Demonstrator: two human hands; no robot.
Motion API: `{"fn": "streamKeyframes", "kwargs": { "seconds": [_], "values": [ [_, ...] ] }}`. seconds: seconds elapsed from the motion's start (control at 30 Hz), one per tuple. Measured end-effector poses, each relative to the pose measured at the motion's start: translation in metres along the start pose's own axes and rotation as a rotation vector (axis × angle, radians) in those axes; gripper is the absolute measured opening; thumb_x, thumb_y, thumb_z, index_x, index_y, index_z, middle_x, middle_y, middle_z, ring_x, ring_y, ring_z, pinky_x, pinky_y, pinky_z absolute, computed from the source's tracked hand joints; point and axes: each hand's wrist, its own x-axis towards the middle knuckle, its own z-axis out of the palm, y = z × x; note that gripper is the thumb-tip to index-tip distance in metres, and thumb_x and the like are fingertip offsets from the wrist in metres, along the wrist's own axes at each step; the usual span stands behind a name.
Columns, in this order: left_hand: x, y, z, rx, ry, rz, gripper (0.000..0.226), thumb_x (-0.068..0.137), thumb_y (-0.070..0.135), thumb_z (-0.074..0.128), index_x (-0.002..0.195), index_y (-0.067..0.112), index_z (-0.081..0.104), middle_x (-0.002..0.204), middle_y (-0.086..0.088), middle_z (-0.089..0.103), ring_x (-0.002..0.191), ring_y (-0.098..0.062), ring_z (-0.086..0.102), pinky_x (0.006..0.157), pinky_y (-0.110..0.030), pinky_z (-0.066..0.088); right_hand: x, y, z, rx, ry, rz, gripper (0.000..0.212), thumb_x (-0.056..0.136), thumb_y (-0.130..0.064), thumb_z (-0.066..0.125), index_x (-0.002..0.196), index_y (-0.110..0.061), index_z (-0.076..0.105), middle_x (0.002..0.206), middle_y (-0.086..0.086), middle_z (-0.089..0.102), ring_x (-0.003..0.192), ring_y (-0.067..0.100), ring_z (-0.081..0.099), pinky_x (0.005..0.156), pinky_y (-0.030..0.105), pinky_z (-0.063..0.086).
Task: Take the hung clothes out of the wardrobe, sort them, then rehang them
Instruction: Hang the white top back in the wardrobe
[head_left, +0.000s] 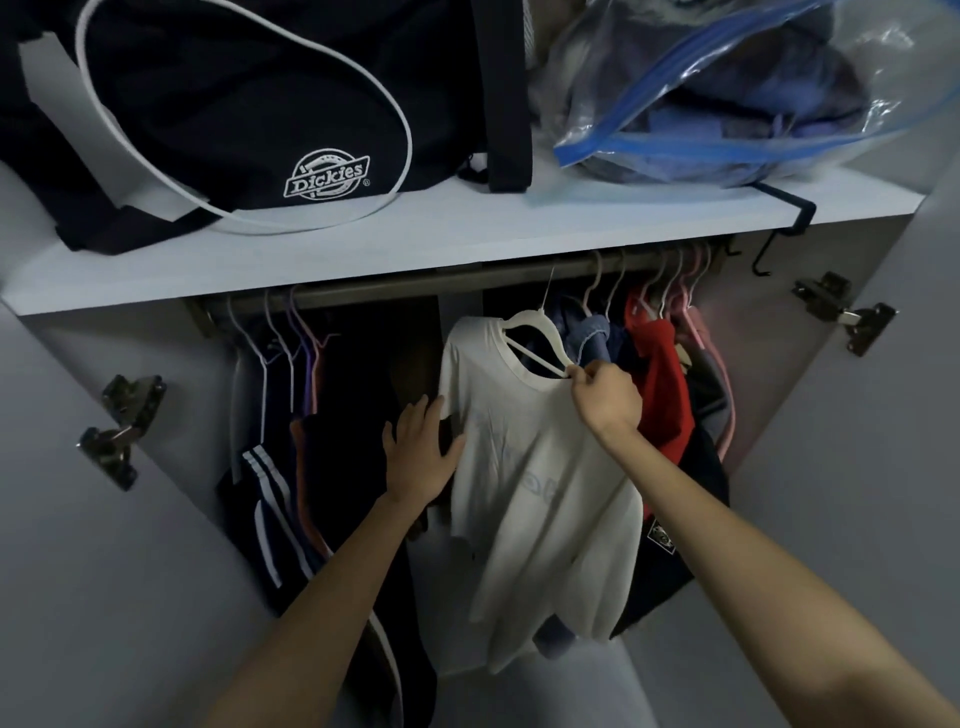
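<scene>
White T-shirt (535, 499) on a white hanger (524, 318), hanging in the middle of the open wardrobe in front of me, just below the rail (395, 288). My right hand (605, 400) pinches the hanger's lower arm at the shirt's neckline, fingers curled round it. The hanger's thin hook runs up towards the rail, but I cannot tell whether it sits on it. My left hand (418, 452) is flat and spread, fingers straight, with the thumb against the shirt's left edge near the sleeve and the fingers over the dark gap beside it.

To the right of the shirt, close behind my right hand, hang a denim garment (589, 338) and a red garment (660, 379), with darker clothes below them, all on pink hangers (691, 291) crowded at that end of the rail. To the left, well apart from the shirt, hangs a dark garment with white stripes (270, 499) among other dark clothes.

On the white shelf (363, 244) above the rail sit a black Dickies bag (234, 104) with white piping on the left and a clear plastic storage bag (727, 104) with a blue zip strip on the right, stuffed with blue fabric. Both doors stand open, with a metal hinge (122, 431) on the left one.
</scene>
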Motion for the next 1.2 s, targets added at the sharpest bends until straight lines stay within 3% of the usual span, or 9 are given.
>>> {"fn": "streamKeyframes", "kwargs": {
  "seconds": [0.37, 0.83, 1.03, 1.2],
  "values": [
    [0.019, -0.01, 0.009, -0.002, -0.015, 0.031, 0.066, 0.099, 0.049, 0.047, 0.155, 0.02, 0.025, 0.162, -0.006, 0.022, 0.15, -0.024, 0.015, 0.121, -0.053, 0.005, 0.027, -0.009, 0.018, -0.027, -0.015, 0.081, 0.028, 0.097, -0.021, 0.045, 0.104, 0.0, 0.061, 0.106, 0.025, 0.065, 0.097, 0.043, 0.061, 0.076, 0.04, 0.046],
    [0.034, -0.01, 0.026, 0.011, -0.048, 0.04, 0.067, 0.099, 0.049, 0.047, 0.156, 0.023, 0.024, 0.162, -0.003, 0.024, 0.15, -0.023, 0.015, 0.12, -0.05, 0.003, 0.051, 0.025, 0.012, -0.015, 0.111, 0.177, 0.029, 0.097, -0.015, 0.045, 0.108, 0.005, 0.063, 0.107, 0.026, 0.066, 0.098, 0.046, 0.06, 0.073, 0.037, 0.041],
    [0.036, -0.006, 0.033, -0.011, -0.044, 0.045, 0.066, 0.099, 0.047, 0.049, 0.155, 0.021, 0.026, 0.16, -0.004, 0.027, 0.149, -0.024, 0.017, 0.12, -0.051, 0.003, 0.061, 0.041, 0.007, -0.022, 0.127, 0.181, 0.029, 0.097, -0.016, 0.046, 0.109, 0.004, 0.063, 0.105, 0.027, 0.065, 0.096, 0.046, 0.06, 0.075, 0.04, 0.045],
    [0.035, -0.003, 0.043, -0.038, -0.052, 0.064, 0.066, 0.098, 0.048, 0.051, 0.154, 0.02, 0.029, 0.159, -0.004, 0.029, 0.149, -0.023, 0.02, 0.12, -0.05, 0.004, 0.062, 0.059, 0.004, -0.029, 0.145, 0.079, 0.024, 0.096, -0.018, 0.048, 0.1, -0.002, 0.065, 0.09, 0.02, 0.067, 0.083, 0.041, 0.062, 0.063, 0.034, 0.039]
  ]
}}
